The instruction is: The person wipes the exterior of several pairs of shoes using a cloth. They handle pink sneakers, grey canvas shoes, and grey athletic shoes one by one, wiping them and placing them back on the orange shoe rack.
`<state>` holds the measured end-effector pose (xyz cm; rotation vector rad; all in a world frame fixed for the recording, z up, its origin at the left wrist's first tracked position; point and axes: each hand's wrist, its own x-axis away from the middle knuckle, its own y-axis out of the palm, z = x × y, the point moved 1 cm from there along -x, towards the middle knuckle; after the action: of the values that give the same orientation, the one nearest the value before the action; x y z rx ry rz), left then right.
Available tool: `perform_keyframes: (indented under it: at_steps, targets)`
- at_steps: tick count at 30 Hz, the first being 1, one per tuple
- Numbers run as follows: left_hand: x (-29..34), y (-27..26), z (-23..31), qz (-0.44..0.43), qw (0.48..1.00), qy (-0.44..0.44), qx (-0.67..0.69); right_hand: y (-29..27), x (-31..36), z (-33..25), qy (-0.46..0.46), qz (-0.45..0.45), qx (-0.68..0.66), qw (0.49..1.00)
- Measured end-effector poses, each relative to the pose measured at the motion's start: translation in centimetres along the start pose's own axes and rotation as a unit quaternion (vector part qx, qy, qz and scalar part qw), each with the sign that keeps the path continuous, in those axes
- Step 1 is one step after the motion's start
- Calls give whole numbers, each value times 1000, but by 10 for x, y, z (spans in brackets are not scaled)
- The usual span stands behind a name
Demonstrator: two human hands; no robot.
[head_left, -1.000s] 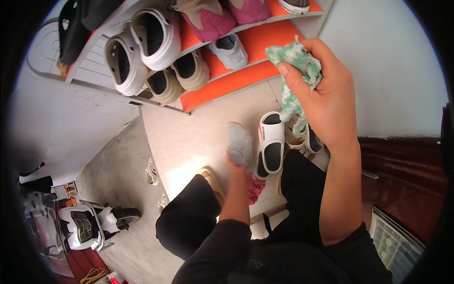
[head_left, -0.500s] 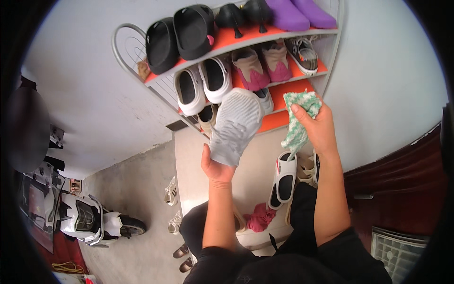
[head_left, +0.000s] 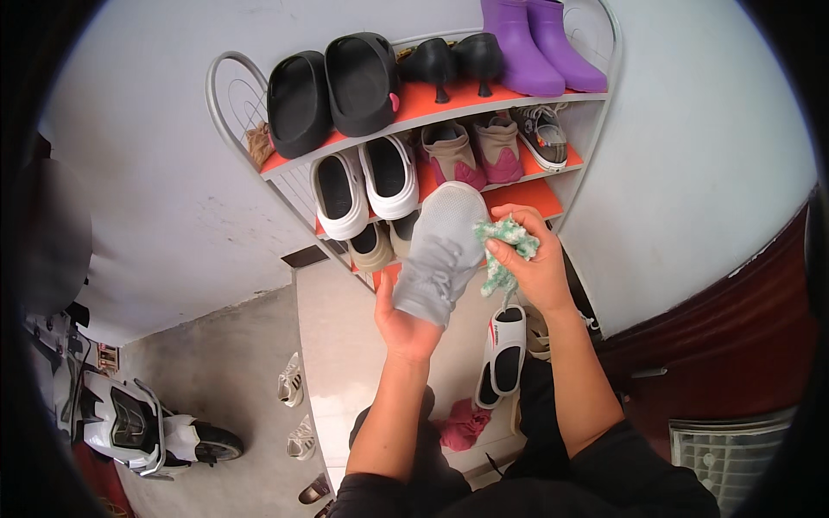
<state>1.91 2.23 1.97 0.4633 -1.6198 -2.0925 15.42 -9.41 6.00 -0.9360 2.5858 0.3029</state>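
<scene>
My left hand (head_left: 404, 321) grips the heel of a grey mesh shoe (head_left: 440, 250), holding it up in front of the shoe rack with its toe pointing away from me. My right hand (head_left: 535, 263) is closed on a bunched green and white cloth (head_left: 501, 246), which presses against the shoe's right side. Both forearms rise from the lower edge of the picture.
A metal shoe rack (head_left: 229, 104) with orange shelves holds black clogs (head_left: 332, 86), purple boots (head_left: 540, 43), white clogs (head_left: 367, 181) and sneakers. A white and black slide (head_left: 503, 350) and a pink cloth (head_left: 465, 423) lie on the floor. A scooter (head_left: 129, 423) stands at lower left; a dark red door (head_left: 717, 328) is on the right.
The grey shoe came up off the floor in my left hand and rose in front of the rack. My right hand brought the cloth in against its side.
</scene>
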Motion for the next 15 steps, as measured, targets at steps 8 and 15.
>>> perform_keyframes:
  at_steps: [8,15]
  targets:
    - [5,3,-6,-3,996,7,-91,1,-3,14,-89,90,177,976]
    - [5,5,-5,-4,998,-36,-58,-1,-6,11,-29,153,79,985]
